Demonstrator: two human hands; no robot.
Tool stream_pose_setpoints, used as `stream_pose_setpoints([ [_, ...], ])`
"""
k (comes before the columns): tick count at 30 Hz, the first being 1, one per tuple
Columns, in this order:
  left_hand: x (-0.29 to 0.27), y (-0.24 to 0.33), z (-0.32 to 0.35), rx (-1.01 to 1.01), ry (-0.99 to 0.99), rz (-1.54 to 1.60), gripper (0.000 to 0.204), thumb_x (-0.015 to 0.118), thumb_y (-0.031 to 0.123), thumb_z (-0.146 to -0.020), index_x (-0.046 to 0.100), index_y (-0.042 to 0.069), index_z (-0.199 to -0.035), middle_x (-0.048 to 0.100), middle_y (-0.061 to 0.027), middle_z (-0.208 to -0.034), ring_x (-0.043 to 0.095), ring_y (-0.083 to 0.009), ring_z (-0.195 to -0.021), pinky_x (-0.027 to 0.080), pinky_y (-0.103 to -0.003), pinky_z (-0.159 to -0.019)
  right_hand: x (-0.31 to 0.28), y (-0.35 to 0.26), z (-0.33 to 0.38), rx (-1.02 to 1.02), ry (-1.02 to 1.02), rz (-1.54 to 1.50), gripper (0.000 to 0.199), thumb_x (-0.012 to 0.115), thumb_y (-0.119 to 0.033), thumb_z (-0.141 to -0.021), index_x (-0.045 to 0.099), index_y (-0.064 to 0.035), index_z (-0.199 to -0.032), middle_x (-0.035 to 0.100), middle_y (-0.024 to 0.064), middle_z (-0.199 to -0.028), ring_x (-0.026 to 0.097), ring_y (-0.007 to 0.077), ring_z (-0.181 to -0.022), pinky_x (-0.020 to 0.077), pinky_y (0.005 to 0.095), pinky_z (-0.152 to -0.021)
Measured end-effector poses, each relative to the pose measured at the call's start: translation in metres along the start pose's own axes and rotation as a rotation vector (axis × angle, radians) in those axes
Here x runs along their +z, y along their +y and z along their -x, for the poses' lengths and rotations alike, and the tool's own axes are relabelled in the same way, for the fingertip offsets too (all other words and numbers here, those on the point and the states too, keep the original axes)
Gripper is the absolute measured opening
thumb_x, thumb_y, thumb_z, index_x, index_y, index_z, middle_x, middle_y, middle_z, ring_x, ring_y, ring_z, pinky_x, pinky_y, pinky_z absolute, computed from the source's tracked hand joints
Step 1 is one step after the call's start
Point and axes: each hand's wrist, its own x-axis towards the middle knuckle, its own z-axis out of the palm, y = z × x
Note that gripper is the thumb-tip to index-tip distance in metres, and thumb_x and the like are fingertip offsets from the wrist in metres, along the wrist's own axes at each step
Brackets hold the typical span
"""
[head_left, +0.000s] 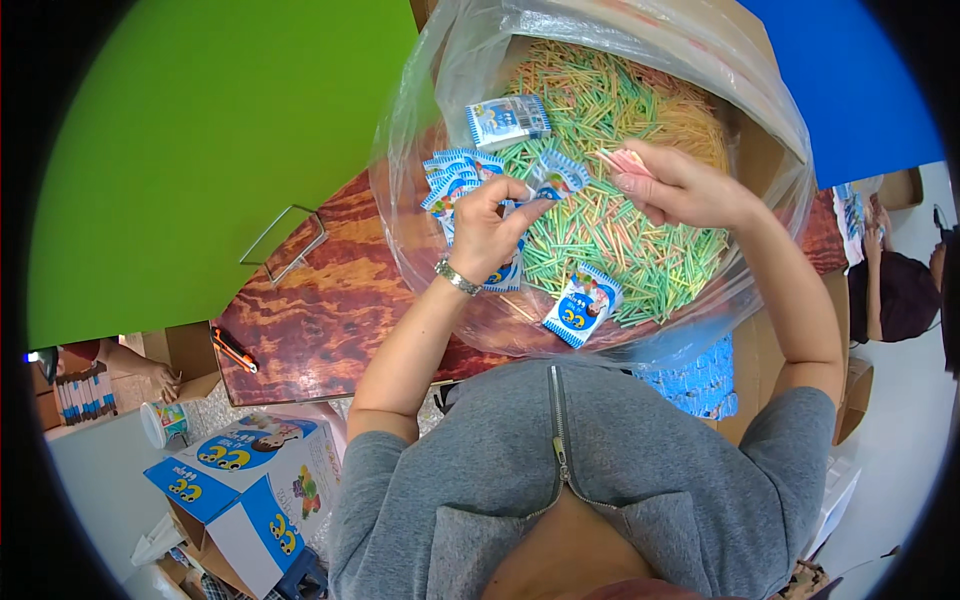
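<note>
My left hand point(485, 232), with a metal watch on its wrist, pinches a small blue-and-white packet point(562, 174) by its edge. A small bunch of pink and pale sticks point(625, 161) is gripped in the fingers of my right hand point(690, 190), just right of that packet. Both hands hover over a heap of green, yellow and pink candy-like sticks point(620, 240) inside a clear plastic bag point(400, 130). Several flat packets point(452, 172) lie under and beside my left hand. One plump packet point(508, 122) rests farther back, another point(583, 305) nearer me.
On the red-brown wooden table point(310, 350) lie an orange cutter knife point(235, 350) and a bent wire stand point(290, 245). A printed carton point(255, 460) stands below left. Another person's hand point(165, 380) shows far left; a person point(895, 270) works far right. Blue packets point(700, 380) sit below the bag.
</note>
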Motion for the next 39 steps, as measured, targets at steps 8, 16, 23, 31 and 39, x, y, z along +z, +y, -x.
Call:
stream_pose_setpoints([
  [8, 0.005, 0.007, 0.001, 0.201, 0.170, -0.308, 0.023, 0.083, 0.011, -0.072, 0.062, 0.004, -0.078, 0.063, -0.0064, -0.070, 0.057, -0.0166, -0.057, 0.044, -0.029, -0.053, -0.003, -0.035, -0.007, -0.275, 0.087, 0.534, 0.031, 0.051, -0.025, -0.099, 0.046, -0.0055, -0.122, 0.063, 0.0204, -0.082, 0.061, 0.0415, -0.076, 0.0457, 0.0488, -0.067],
  [16, 0.001, 0.005, 0.003, 0.329, 0.201, -0.340, 0.023, 0.082, 0.005, -0.070, 0.061, 0.004, -0.080, 0.062, -0.0082, -0.072, 0.060, -0.0205, -0.060, 0.046, -0.032, -0.052, 0.000, -0.046, -0.017, -0.215, 0.011, 0.696, 0.054, 0.055, -0.023, -0.096, 0.034, -0.0055, -0.142, 0.063, 0.0249, -0.083, 0.061, 0.0438, -0.079, 0.0462, 0.0510, -0.069],
  [23, -0.001, 0.005, 0.003, 0.431, 0.147, -0.388, 0.025, 0.073, -0.003, -0.067, 0.062, 0.003, -0.089, 0.066, -0.0111, -0.084, 0.063, -0.0301, -0.077, 0.050, -0.037, -0.066, -0.003, -0.061, -0.034, -0.200, -0.204, 0.851, 0.061, 0.059, -0.022, -0.094, 0.032, 0.0010, -0.143, 0.066, 0.0231, -0.087, 0.063, 0.0424, -0.080, 0.0491, 0.0513, -0.073],
  [31, 0.000, 0.000, 0.010, 0.314, 0.156, -0.325, 0.027, 0.070, -0.005, -0.067, 0.064, 0.003, -0.092, 0.068, -0.0122, -0.089, 0.065, -0.0306, -0.082, 0.053, -0.038, -0.070, -0.005, -0.103, -0.046, 0.202, -0.479, 0.798, 0.049, 0.055, -0.018, -0.095, 0.038, 0.0018, -0.136, 0.068, 0.0187, -0.093, 0.069, 0.0287, -0.070, 0.0549, 0.0408, -0.059],
  [39, 0.004, 0.007, 0.006, 0.319, 0.160, -0.327, 0.022, 0.071, -0.002, -0.071, 0.064, 0.003, -0.091, 0.067, -0.0120, -0.086, 0.065, -0.0299, -0.078, 0.052, -0.038, -0.066, 0.001, -0.091, -0.050, 0.042, -0.402, 1.060, 0.064, 0.061, -0.022, -0.092, 0.032, -0.0009, -0.144, 0.067, 0.0213, -0.091, 0.069, 0.0314, -0.074, 0.0553, 0.0425, -0.066],
])
